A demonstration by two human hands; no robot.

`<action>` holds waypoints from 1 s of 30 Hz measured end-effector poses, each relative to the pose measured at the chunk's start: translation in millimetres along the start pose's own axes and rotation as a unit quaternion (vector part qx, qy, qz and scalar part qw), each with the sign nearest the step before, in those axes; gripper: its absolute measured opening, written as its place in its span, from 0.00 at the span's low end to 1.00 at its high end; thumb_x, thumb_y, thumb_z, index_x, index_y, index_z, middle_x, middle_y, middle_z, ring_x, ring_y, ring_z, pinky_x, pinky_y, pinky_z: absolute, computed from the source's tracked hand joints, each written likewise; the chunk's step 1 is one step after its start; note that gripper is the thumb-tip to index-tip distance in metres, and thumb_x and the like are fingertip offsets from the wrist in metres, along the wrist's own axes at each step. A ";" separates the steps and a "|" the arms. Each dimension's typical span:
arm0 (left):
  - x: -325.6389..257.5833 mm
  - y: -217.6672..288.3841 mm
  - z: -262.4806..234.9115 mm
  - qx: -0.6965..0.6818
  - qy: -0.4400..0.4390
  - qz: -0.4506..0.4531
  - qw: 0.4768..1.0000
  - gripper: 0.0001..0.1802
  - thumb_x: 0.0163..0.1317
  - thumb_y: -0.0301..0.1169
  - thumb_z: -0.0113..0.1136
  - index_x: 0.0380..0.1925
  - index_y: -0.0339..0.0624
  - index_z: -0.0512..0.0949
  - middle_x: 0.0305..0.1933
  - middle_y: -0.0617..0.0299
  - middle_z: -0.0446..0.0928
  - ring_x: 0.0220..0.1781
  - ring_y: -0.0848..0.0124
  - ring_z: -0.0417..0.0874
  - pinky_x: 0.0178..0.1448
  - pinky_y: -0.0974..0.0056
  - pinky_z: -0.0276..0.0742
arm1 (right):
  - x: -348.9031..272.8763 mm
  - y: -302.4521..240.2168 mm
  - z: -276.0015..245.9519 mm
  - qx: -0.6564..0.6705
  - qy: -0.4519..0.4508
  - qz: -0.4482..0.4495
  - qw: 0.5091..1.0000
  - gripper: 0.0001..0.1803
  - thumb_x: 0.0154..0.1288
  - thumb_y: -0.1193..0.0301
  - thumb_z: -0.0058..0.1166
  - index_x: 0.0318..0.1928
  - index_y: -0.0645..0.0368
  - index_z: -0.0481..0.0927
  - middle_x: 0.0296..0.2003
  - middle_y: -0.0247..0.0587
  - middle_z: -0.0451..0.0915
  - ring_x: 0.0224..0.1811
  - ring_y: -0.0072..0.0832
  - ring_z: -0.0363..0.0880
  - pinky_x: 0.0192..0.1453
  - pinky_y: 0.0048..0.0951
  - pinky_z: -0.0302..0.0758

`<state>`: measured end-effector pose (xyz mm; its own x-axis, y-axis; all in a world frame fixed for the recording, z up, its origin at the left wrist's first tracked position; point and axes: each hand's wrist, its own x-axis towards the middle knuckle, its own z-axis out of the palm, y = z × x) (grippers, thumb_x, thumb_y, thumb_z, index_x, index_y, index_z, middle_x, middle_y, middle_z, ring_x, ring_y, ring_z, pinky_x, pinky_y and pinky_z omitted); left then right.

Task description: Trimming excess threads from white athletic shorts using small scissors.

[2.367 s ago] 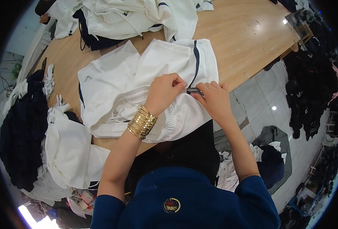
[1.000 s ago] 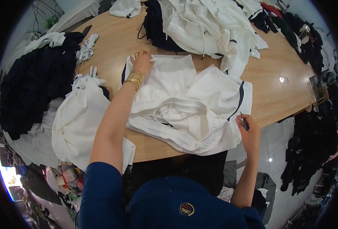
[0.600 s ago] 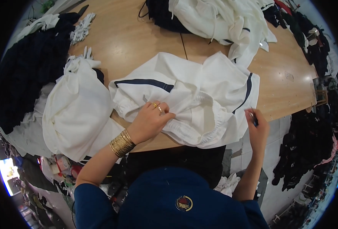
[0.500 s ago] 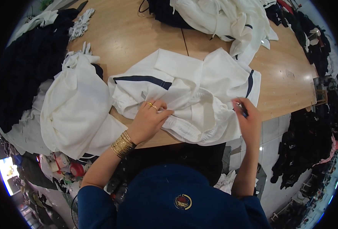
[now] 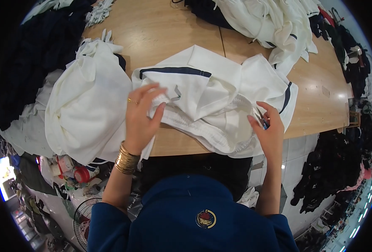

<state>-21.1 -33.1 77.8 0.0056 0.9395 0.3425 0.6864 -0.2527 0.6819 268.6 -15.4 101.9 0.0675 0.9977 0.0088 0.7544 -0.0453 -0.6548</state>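
The left hand, its thumb and fingers spread apart, stands over the left end of the waistband of a pair of white shorts; whether its fingertips touch the cloth cannot be told. Gold bracelets circle its wrist. The right hand grips small scissors between thumb and fingers, with the blades directed toward the far left, above the right side of the shorts. The shorts lie rumpled at the near edge of a wooden table, in front of the person, the gathered waistband toward the near side. A navy stripe crosses their left part, with a small grey mark below it; a second stripe runs near the right edge. Just left of the shorts lies a bulky white garment, and beyond it, at the far left, a dark pile of clothes. White clothes lie heaped at the far right of the table. Black clothes occupy the floor to the right; a fan stands at the near left.
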 end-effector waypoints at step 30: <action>16.9 29.5 123.7 0.022 -0.304 0.231 0.924 0.20 0.64 0.38 0.49 0.54 0.45 0.69 0.66 0.51 0.57 0.67 0.55 0.58 0.67 0.53 0.53 | -331.7 100.8 -325.7 0.099 0.358 0.339 0.864 0.08 0.50 0.65 0.59 0.26 0.52 0.75 0.18 0.20 0.66 0.15 0.10 0.57 0.18 0.15 0.51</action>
<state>89.2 3.9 23.8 0.7029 0.6942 0.1549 0.5383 -0.6615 0.5221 534.9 -367.5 279.2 0.8903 0.4552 -0.0092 0.2612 -0.5272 -0.8086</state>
